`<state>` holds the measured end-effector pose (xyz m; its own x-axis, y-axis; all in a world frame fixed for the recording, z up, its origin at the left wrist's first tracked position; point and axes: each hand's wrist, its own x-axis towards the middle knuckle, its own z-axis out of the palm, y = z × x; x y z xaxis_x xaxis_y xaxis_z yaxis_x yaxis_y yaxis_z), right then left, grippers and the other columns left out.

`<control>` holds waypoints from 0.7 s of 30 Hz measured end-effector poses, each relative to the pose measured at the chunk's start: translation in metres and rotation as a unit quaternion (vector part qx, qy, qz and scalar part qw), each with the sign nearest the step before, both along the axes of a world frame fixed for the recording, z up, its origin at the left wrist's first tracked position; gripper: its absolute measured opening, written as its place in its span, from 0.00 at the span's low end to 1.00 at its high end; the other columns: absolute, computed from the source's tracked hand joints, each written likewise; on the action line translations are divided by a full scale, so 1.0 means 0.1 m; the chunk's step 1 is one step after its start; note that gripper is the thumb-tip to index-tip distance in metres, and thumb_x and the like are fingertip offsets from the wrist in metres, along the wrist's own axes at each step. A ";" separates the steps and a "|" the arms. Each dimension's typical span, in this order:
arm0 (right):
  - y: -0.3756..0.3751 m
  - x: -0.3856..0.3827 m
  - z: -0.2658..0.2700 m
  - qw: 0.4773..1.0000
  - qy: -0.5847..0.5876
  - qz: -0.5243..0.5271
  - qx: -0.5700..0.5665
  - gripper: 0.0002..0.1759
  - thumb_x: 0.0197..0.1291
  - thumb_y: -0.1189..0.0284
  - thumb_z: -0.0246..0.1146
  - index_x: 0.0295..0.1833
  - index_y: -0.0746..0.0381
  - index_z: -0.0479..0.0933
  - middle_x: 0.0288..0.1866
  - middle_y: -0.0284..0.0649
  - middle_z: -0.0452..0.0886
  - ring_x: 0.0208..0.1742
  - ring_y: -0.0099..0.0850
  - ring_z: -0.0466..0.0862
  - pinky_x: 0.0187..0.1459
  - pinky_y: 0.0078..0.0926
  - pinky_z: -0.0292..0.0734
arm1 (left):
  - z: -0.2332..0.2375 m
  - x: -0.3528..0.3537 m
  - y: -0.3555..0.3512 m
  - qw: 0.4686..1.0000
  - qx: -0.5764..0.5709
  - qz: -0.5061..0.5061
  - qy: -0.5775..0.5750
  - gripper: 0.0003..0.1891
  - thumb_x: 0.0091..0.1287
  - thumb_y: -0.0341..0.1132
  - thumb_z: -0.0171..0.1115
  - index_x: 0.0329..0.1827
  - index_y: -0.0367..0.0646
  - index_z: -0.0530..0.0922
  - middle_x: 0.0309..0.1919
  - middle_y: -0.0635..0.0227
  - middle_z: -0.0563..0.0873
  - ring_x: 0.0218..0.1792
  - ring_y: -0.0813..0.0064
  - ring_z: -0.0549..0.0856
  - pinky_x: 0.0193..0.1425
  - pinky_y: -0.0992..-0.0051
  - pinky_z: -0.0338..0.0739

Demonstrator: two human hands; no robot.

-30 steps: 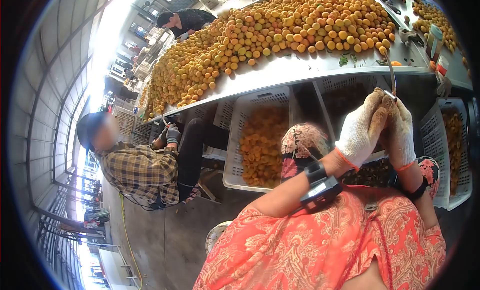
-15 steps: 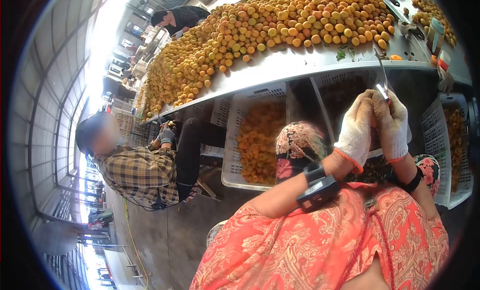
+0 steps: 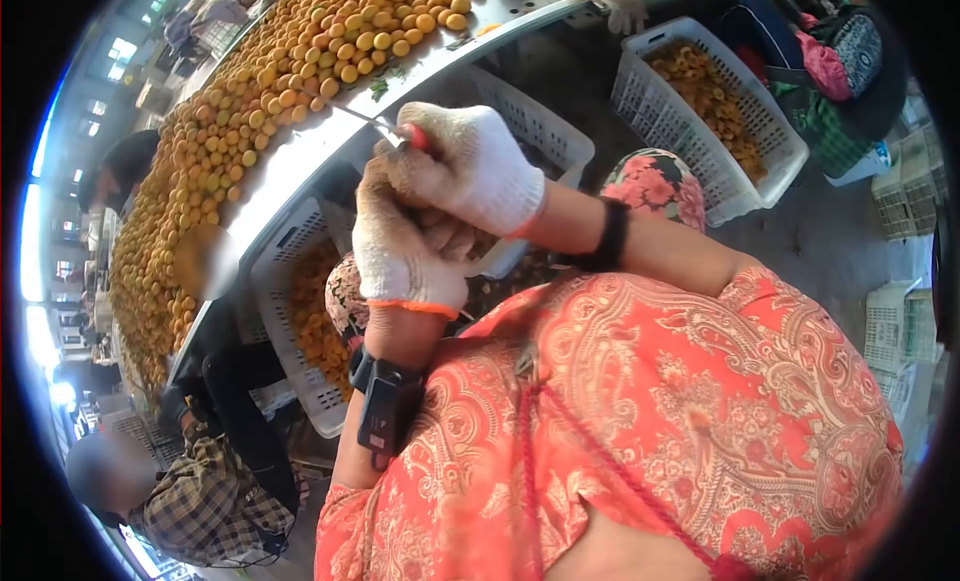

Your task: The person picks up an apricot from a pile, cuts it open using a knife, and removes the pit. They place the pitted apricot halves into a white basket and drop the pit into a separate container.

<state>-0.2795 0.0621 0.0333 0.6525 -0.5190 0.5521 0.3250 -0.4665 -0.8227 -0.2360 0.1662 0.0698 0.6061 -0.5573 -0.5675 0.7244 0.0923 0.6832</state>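
Both my hands wear white knitted gloves, browned at the fingers, and meet above my lap. My right hand is closed around the red handle of a knife. Its thin blade points up and left toward the table edge. My left hand is curled just below, touching the right one. Whatever lies between its fingers is hidden. Beyond the hands, a big heap of apricots covers much of the metal table.
A white crate of halved apricots stands under the table at left. Another crate of halves is at right, and a third crate sits behind my hands. A person in a checked shirt sits at lower left.
The view has swung to the right, so table and crates appear further left. My hands stay together, and the knife blade now leans more to the left.
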 end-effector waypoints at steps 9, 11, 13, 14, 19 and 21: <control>0.00 -0.20 0.10 0.996 -0.004 -0.009 -0.085 0.17 0.59 0.56 0.67 0.33 0.59 0.76 0.26 0.51 0.79 0.32 0.54 0.83 0.32 0.45 0.78 | -0.07 -0.02 0.17 0.994 -0.091 -0.059 0.006 0.14 0.76 0.53 0.52 0.43 0.56 0.79 0.35 0.77 0.84 0.30 0.79 0.83 0.25 0.81 0.73; 0.02 -0.24 0.10 0.995 -0.017 -0.010 -0.096 0.17 0.59 0.57 0.67 0.33 0.59 0.76 0.26 0.51 0.79 0.33 0.54 0.83 0.32 0.45 0.78 | -0.04 -0.08 0.18 0.996 -0.075 -0.039 -0.002 0.14 0.76 0.52 0.51 0.40 0.55 0.78 0.31 0.77 0.82 0.26 0.81 0.80 0.22 0.83 0.70; 0.03 -0.26 0.12 0.993 -0.033 -0.022 -0.113 0.17 0.61 0.57 0.67 0.33 0.60 0.76 0.26 0.52 0.78 0.28 0.52 0.82 0.31 0.42 0.78 | -0.03 -0.06 0.21 0.987 -0.131 -0.092 0.027 0.15 0.74 0.54 0.54 0.35 0.55 0.75 0.16 0.81 0.65 0.12 0.83 0.59 0.17 0.80 0.49; 0.04 -0.26 0.12 0.993 -0.035 -0.023 -0.114 0.17 0.61 0.57 0.67 0.33 0.60 0.76 0.26 0.52 0.78 0.28 0.52 0.82 0.31 0.42 0.78 | -0.01 -0.06 0.23 0.986 -0.133 -0.093 0.025 0.15 0.74 0.54 0.54 0.35 0.55 0.75 0.16 0.81 0.65 0.12 0.83 0.59 0.17 0.80 0.49; -0.02 -0.29 0.11 0.971 -0.044 0.104 0.210 0.23 0.68 0.53 0.64 0.37 0.65 0.79 0.25 0.41 0.80 0.24 0.28 0.76 0.32 0.32 0.77 | 0.13 -0.16 0.28 0.970 -0.187 -0.151 -0.033 0.18 0.78 0.52 0.48 0.35 0.51 0.72 0.19 0.77 0.67 0.14 0.85 0.62 0.18 0.82 0.52; 0.05 -0.38 0.21 0.972 -0.050 0.085 0.215 0.25 0.69 0.51 0.64 0.39 0.66 0.81 0.26 0.36 0.81 0.31 0.24 0.80 0.35 0.30 0.78 | 0.12 -0.17 0.25 0.972 -0.175 -0.150 -0.040 0.18 0.77 0.52 0.49 0.34 0.51 0.72 0.19 0.77 0.68 0.14 0.84 0.61 0.19 0.81 0.52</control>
